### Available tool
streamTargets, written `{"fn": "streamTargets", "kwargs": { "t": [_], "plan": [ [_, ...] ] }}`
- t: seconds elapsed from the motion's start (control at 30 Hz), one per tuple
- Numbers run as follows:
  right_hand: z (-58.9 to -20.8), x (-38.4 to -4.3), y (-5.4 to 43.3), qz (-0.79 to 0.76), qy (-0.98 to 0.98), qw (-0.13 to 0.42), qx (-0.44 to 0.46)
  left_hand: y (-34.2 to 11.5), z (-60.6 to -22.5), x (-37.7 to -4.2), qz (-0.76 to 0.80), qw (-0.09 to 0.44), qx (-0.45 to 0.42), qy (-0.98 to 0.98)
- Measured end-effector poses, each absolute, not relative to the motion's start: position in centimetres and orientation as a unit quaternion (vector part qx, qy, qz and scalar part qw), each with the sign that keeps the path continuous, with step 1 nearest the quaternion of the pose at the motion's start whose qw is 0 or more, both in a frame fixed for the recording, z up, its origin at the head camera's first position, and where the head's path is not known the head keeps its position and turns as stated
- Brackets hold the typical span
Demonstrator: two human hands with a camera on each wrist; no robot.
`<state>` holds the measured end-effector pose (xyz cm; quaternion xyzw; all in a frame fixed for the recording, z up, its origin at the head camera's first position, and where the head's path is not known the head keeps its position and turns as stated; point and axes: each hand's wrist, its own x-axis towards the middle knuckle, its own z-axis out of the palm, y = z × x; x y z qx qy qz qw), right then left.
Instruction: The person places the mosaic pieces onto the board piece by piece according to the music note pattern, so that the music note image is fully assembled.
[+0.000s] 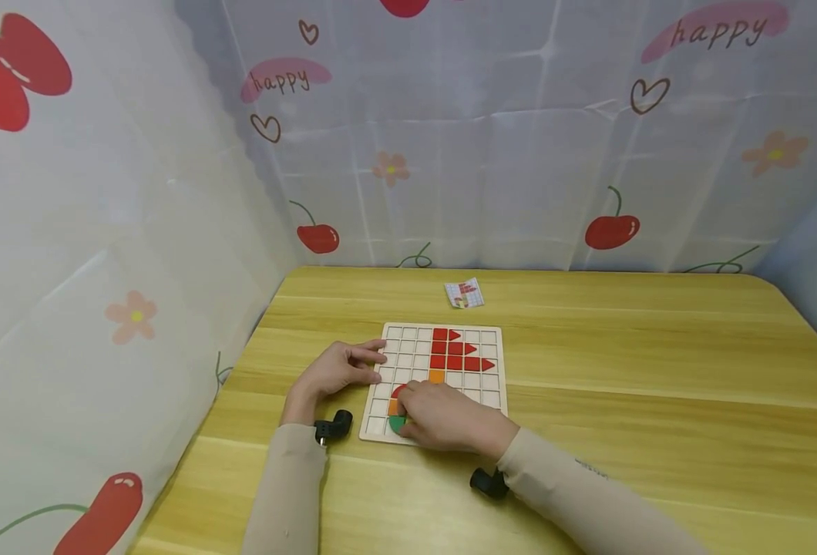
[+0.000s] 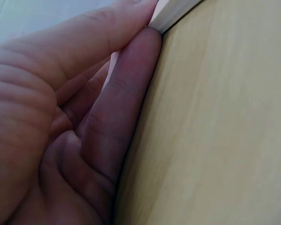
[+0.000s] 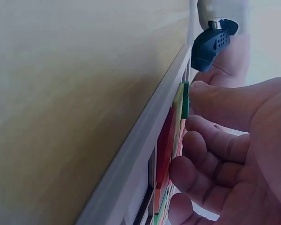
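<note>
A square wooden grid board (image 1: 374,425) lies on the table. My left hand (image 1: 335,370) has its fingers against the board's left edge; in the left wrist view, thumb (image 2: 98,28) and one finger (image 2: 126,79) meet the board's side (image 2: 171,14). Over the lower part of the board, my right hand (image 1: 443,412) bends its fingers and pinches a green tile (image 3: 186,101) with a rounded edge. Near its fingertips are a red curved tile (image 1: 397,391) and an orange square tile (image 1: 393,407). Other tiles are partly hidden under this hand.
Red squares and triangles (image 1: 453,361) fill parts of the board's upper rows, above an orange square (image 1: 436,376). A small pattern card (image 1: 464,294) lies behind the board. Black wrist cameras (image 1: 335,424) sit at both cuffs. Printed curtains (image 1: 485,169) stand behind and left of the table.
</note>
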<state>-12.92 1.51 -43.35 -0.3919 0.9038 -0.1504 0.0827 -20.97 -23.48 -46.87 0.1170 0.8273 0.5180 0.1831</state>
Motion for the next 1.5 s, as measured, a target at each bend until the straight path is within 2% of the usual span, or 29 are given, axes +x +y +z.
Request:
{"fn": "streamTargets", "kwargs": {
  "t": [0.23,0.63,1.0,1.2,1.5],
  "plan": [
    [-43.7,-12.9,1.1,-0.133,0.905,0.067,-0.398,-23.4,-47.0,-21.0,0.512,0.182,0.126,0.830],
    [-43.8,-12.9,0.6,-0.119,0.877,0.018,-0.464,-23.1,-46.9,-21.1,0.514,0.182,0.120,0.830],
    [-43.9,-12.4,0.7,-0.114,0.870,0.012,-0.479,-23.3,-47.3,-21.2,0.523,0.184,0.123,0.823],
    [-43.5,-12.2,0.9,-0.111,0.870,0.032,-0.478,-23.2,-47.2,-21.3,0.518,0.185,0.127,0.826],
    [-43.4,-12.2,2.7,-0.150,0.837,0.043,-0.525,-23.7,-47.3,-21.3,0.515,0.190,0.107,0.829]
  ]
}}
